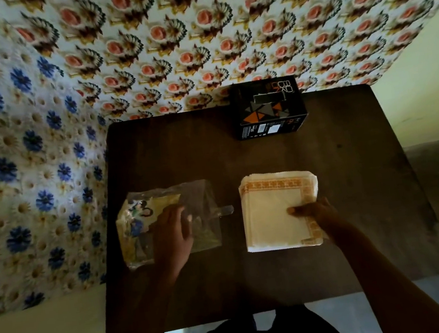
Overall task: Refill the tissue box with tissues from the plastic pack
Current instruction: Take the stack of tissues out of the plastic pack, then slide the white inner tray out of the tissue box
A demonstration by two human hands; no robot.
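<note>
On the left, the left hand (172, 234) lies flat, fingers spread, pinning the plastic pack (168, 223), which looks emptied. To its right, the right hand (312, 214) pinches the near right edge of the tissue stack (278, 210), thumb on top. The tissue box (267, 107) sits straight beyond the stack at the far edge, slot running crosswise, so I'd guess the right hand takes it. Dark wooden table (361, 231), floral wallpaper (194, 29) behind.
</note>
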